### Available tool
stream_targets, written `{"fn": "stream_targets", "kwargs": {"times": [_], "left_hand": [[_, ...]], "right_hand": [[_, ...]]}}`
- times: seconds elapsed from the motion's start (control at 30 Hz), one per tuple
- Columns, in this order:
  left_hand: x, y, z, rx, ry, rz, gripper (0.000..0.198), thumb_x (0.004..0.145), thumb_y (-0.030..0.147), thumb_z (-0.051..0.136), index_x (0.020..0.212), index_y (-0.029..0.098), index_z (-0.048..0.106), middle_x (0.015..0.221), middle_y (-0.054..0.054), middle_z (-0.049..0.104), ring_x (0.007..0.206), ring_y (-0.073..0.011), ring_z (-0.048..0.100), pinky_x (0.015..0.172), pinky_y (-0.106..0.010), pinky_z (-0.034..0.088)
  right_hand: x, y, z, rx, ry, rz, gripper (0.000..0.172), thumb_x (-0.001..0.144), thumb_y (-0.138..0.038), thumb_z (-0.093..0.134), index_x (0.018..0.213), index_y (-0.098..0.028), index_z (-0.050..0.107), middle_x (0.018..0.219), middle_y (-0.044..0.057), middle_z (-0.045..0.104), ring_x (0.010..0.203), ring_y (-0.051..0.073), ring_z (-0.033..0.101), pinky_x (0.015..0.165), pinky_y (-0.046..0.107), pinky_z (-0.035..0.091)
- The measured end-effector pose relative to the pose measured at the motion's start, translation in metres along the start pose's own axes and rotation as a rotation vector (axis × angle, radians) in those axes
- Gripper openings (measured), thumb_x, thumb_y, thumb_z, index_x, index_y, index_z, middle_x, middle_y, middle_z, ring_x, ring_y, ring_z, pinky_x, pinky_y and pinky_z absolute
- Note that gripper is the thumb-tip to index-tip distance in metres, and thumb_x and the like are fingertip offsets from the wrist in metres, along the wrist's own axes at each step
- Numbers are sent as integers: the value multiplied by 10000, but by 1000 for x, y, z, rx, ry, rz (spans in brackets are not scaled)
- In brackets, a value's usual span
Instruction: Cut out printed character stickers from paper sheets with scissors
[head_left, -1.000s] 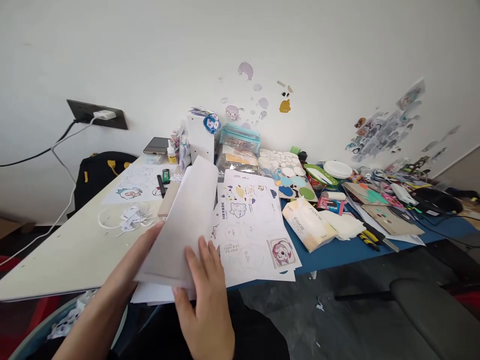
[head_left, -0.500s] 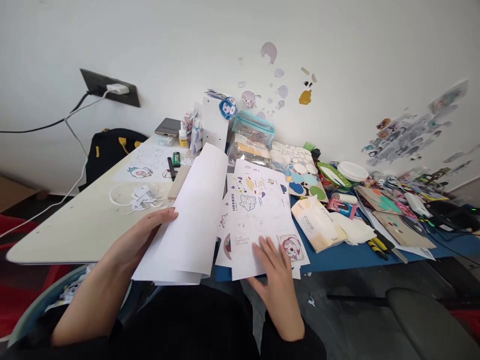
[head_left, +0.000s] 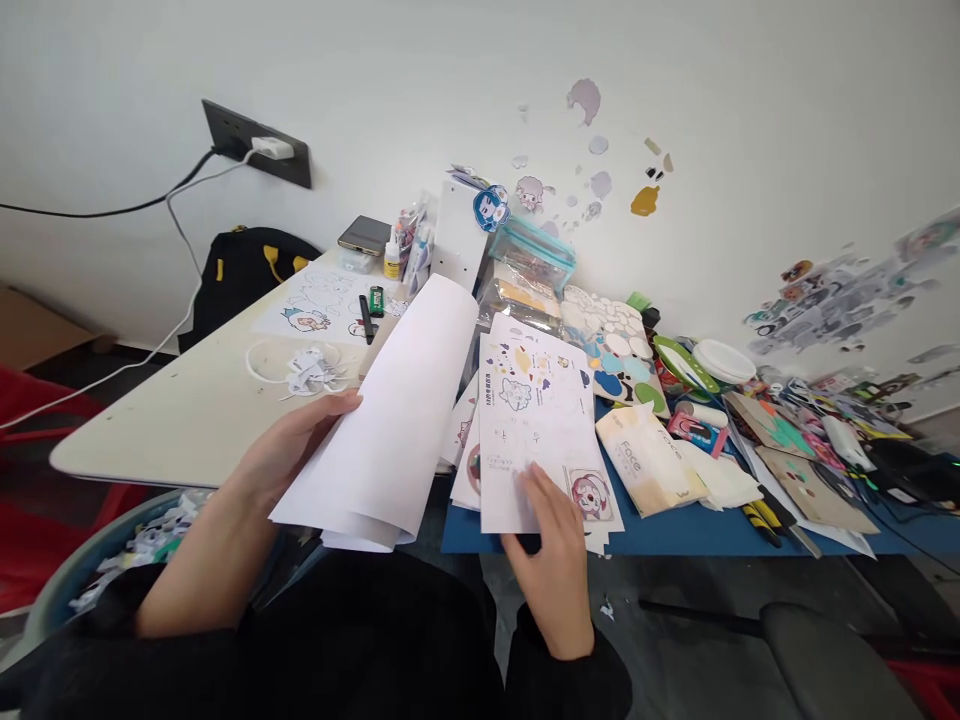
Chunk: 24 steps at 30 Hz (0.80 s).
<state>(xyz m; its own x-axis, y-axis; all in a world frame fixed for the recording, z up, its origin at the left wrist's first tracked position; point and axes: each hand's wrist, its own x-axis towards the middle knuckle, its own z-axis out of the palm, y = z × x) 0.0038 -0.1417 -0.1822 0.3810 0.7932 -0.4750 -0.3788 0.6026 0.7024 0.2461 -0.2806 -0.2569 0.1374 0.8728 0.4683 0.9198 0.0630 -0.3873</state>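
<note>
Left hand grasping loose white sheets at their 9 o'clock edge; sheets curled, far end tilted up. Printed sheet at their 3 o'clock, on the blue surface, other papers beneath. Right hand at its 6 o'clock edge: fingers resting on top, thumb by the rim; cannot tell whether pinching. Tissue pack just beside, 3 o'clock. Paper strips at white sheets' 10 o'clock.
</note>
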Motion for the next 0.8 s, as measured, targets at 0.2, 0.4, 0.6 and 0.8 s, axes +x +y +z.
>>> {"fn": "stream_targets", "kwargs": {"times": [0.2, 0.4, 0.6, 0.8], "left_hand": [[-1, 1, 2, -22, 17, 19, 499, 784, 292, 609, 1252, 137, 536, 835, -56, 758, 708, -239, 720, 497, -251, 563], [7, -5, -8, -46, -36, 42, 519, 746, 323, 643, 1244, 209, 553, 841, -42, 756, 788, -276, 720, 554, -319, 604], [11, -5, -14, -68, -88, 37, 528, 745, 278, 653, 1250, 183, 533, 871, -45, 752, 740, -274, 723, 603, -376, 610], [9, -5, -14, -96, -102, 15, 490, 749, 284, 656, 1214, 164, 559, 847, -53, 751, 690, -269, 721, 587, -377, 607]], "right_hand": [[6, 9, -6, 23, 181, 239, 401, 968, -348, 370, 1191, -115, 608, 974, 172, 701, 819, 296, 679, 606, 357, 534], [4, 13, 13, -245, 607, 115, 438, 938, -204, 474, 1364, -127, 405, 1001, 210, 668, 617, 259, 672, 421, 293, 457], [13, 2, 15, -217, 119, -179, 341, 932, -270, 501, 1249, -152, 546, 1119, 171, 635, 1047, 314, 588, 795, 454, 531], [24, 13, -3, -195, 50, -255, 297, 962, -272, 445, 1167, -173, 634, 846, 91, 708, 775, 225, 659, 677, 330, 526]]}}
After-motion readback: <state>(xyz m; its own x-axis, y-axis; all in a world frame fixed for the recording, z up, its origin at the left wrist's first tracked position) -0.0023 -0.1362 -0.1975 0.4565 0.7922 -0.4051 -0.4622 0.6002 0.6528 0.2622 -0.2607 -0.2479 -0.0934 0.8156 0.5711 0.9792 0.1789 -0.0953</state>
